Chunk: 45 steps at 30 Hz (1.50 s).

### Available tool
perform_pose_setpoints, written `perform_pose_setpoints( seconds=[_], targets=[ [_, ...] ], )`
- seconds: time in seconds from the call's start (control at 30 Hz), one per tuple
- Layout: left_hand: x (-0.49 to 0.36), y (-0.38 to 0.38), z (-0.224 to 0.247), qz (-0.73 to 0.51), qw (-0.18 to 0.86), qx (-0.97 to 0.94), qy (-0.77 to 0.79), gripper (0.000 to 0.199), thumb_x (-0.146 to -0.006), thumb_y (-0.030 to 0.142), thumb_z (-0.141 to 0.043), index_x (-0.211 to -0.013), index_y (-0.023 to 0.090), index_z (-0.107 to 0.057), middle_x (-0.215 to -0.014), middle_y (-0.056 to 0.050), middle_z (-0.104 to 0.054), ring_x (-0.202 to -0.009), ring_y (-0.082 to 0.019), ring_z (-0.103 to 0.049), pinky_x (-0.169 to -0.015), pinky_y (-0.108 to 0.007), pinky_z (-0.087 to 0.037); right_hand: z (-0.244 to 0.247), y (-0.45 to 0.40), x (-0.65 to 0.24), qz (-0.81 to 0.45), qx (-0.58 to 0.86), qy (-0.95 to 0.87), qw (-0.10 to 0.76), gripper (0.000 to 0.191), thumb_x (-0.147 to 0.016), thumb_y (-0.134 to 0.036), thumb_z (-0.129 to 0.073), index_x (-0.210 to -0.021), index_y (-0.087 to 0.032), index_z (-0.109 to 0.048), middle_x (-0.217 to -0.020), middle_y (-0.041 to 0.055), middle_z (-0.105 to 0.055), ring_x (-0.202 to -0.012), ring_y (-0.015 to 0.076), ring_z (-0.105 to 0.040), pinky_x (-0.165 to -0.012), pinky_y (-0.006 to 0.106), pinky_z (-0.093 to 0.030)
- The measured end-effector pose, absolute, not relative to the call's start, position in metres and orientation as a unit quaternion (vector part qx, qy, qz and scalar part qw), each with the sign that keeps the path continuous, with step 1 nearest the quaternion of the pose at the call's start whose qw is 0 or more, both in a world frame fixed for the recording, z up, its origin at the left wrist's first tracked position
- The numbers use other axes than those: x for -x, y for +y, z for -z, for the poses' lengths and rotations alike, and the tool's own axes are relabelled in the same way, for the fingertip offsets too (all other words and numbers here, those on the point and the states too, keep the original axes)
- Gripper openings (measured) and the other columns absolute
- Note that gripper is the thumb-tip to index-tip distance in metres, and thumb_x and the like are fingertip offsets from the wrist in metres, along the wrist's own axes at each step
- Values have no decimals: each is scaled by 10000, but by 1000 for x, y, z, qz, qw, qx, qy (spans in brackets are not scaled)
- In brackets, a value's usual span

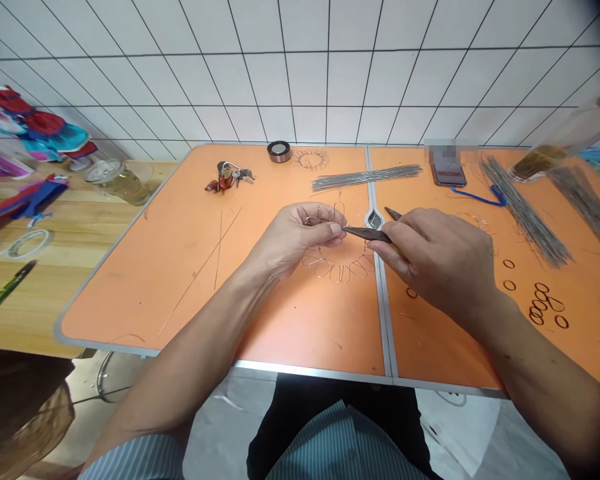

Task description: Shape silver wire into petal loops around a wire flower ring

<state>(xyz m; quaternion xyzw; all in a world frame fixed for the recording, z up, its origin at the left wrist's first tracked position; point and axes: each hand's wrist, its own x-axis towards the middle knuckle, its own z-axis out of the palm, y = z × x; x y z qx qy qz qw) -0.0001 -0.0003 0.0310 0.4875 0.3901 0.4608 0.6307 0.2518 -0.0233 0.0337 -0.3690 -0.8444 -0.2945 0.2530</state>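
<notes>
My left hand (297, 237) pinches a wire frame of looped petals (337, 270) above the orange folding table (220, 300), with part of the frame hidden by my fingers. My right hand (443, 260) grips a pair of dark long-nose pliers (367, 233). The pliers' jaws reach my left fingertips and meet the wire there. Their handles disappear into my right palm. A similar looped wire piece (310, 159) lies at the table's far edge, and a bundle of straight steel wires (366, 177) lies behind my hands.
More wire bundles (525, 213) and small wire rings (540, 303) lie on the right. A phone (447, 172), keys (229, 177) and a tape roll (279, 151) sit at the back. Tiled wall rises behind. A wooden bench with colourful craft pieces (40, 127) stands on the left.
</notes>
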Motion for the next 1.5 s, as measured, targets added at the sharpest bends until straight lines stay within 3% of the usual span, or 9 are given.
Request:
perform_pose_setpoints(
  seconds=[0.33,1.3,1.5],
  targets=[
    [-4,1,-22,-462,644,-472,387,180,-729,253,-918,-819,136,-815,-761,-44,-750,-710,-122,-679,-747,-271,-545,-32,-22,-252,314,349,-841,269,386,-1119,-371,-675,-773,-199,-666,-687,6,-588,-630,156,-463,-587,326,-293],
    [-10,-7,-23,-503,593,-478,408,122,-748,223,-916,-783,164,-814,-781,-30,-764,-754,-131,-695,-779,-277,-549,-28,-24,-246,278,397,-837,252,423,-1127,-357,-640,-742,-187,-674,-690,-2,-614,-607,139,-539,-528,321,-279],
    [-2,4,-22,-512,601,-465,400,218,-704,288,-971,-796,159,-822,-786,-40,-763,-741,-138,-697,-775,-293,-583,-34,-20,-261,167,402,-849,300,327,-1142,-425,-637,-1014,-170,-795,-876,56,-751,-784,191,-677,-655,323,-399]
  ],
)
